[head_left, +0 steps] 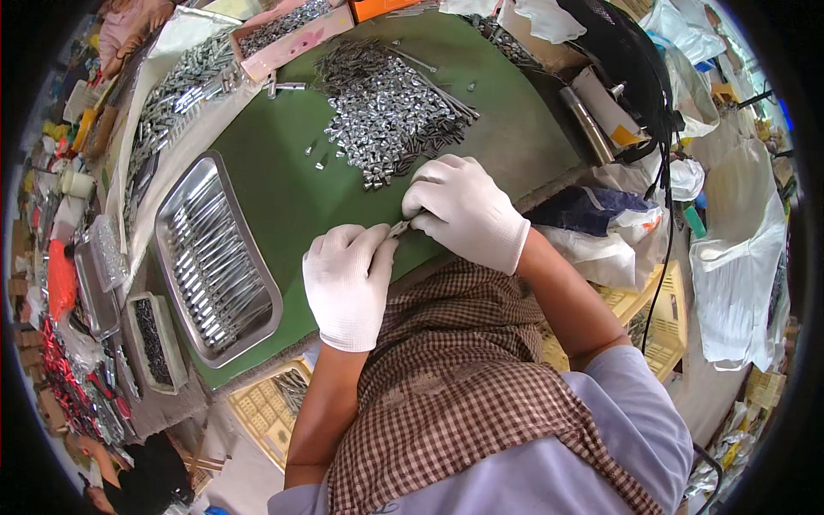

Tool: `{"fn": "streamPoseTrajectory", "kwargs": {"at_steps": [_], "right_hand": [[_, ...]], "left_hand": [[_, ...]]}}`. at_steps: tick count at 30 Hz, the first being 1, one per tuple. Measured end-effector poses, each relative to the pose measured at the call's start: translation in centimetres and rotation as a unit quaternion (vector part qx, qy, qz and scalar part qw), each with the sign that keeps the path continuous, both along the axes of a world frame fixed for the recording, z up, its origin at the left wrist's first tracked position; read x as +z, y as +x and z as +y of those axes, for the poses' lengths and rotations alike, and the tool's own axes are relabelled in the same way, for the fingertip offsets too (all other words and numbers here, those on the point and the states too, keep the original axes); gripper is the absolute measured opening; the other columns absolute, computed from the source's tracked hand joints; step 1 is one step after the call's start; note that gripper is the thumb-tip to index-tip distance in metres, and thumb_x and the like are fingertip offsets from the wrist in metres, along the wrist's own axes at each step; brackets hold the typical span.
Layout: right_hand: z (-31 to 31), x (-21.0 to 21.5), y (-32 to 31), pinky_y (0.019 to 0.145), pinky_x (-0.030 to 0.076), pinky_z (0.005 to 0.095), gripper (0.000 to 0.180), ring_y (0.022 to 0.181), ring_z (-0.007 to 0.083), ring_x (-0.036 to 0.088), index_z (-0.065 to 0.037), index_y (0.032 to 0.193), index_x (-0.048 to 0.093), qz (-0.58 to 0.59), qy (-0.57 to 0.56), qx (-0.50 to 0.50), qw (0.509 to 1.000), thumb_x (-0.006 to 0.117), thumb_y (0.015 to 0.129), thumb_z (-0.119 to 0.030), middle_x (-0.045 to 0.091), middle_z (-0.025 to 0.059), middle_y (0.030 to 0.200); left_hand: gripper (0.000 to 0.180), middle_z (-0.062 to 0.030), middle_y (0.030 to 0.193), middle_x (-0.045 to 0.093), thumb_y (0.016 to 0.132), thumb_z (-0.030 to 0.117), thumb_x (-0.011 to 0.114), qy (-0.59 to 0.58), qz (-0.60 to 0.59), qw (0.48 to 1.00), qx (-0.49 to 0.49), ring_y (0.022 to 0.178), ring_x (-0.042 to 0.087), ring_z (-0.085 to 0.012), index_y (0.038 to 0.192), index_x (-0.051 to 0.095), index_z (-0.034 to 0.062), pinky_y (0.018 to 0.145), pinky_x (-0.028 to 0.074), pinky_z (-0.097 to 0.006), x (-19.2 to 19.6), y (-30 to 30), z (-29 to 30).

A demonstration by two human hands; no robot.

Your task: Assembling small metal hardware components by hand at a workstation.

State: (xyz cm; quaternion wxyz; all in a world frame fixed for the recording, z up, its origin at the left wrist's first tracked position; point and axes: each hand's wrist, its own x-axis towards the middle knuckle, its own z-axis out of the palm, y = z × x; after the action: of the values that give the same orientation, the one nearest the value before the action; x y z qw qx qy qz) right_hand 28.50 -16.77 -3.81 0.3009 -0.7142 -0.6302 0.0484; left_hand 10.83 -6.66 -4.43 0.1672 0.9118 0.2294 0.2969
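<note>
My left hand [348, 279] and my right hand [463, 210], both in white gloves, meet over the near edge of the green work mat [275, 163]. Pinched between their fingertips is a small silvery metal part [398, 228]; the fingers cover most of it, so its exact kind does not show. Just beyond my hands lies a heap of small shiny metal caps [378, 120], with darker short pins [352, 64] at its far side. To the left, a steel tray [273, 296] holds a row of thin metal rods with thicker silvery ends.
A pink box [296, 39] of small metal parts stands at the far left of the mat. Left of the tray is a narrow container [176, 369] of dark pins. A metal cylinder [588, 124] and black cables [665, 146] are on the right. Yellow crates [665, 322] sit below.
</note>
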Motion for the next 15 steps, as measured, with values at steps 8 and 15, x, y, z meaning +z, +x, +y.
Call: {"fn": "streamPoseTrajectory", "kwargs": {"at_steps": [8, 15], "right_hand": [[0.13, -0.02, 0.16, 0.083, 0.049, 0.0429, 0.011, 0.094, 0.0294, 0.062, -0.012, 0.084, 0.068, 0.012, 0.001, 0.009, 1.0, 0.073, 0.075, -0.01, 0.065, 0.0041, 0.092], [0.19, -0.37, 0.0, 0.081, 0.049, 0.0419, 0.012, 0.092, 0.0293, 0.063, -0.013, 0.086, 0.068, -0.003, 0.018, 0.02, 1.0, 0.073, 0.076, -0.01, 0.066, 0.003, 0.092]], "left_hand": [[0.015, -0.007, 0.089, 0.066, 0.078, 0.01, 0.079, -0.026, 0.02, 0.999, -0.001, 0.085, 0.063, -0.0284, 0.093, 0.076, 0.0097, 0.08, 0.048, -0.041, 0.33, -0.24, -0.16], [0.016, -0.0075, 0.089, 0.067, 0.078, 0.01, 0.079, -0.029, 0.037, 0.999, 0.006, 0.086, 0.063, -0.0285, 0.094, 0.076, 0.01, 0.081, 0.048, -0.041, 0.48, -0.31, -0.24]]}}
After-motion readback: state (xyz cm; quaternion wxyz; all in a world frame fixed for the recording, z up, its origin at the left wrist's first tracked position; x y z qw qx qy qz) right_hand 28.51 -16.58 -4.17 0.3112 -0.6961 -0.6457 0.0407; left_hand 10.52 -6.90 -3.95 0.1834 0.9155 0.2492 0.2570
